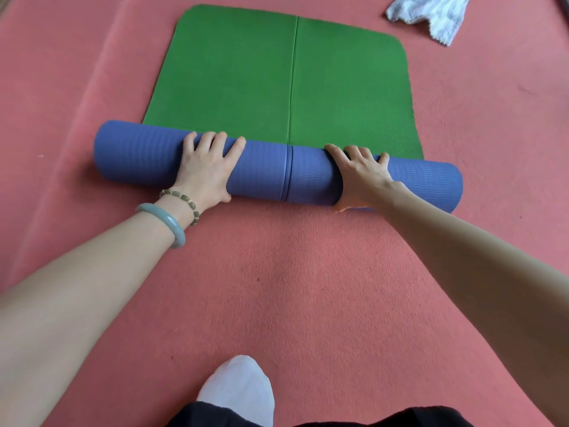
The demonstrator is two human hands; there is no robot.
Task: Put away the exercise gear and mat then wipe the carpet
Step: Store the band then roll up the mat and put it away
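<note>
While left hand [204, 177] and right hand [358, 178] clasp mat [261, 175] roll, fingers spread — uneven push could skew roll, telescoping ends.

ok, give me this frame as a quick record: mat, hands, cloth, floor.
floor: salmon-pink carpet
mat: green foam exercise mat, blue-purple underside, partly rolled from near end, far part flat
roll: blue-purple roll lies crosswise on carpet
left hand: fingers curled over roll, left of centre seam
right hand: fingers curled over roll, right of seam
cloth: crumpled white cloth, far right on carpet, clear of mat
</note>
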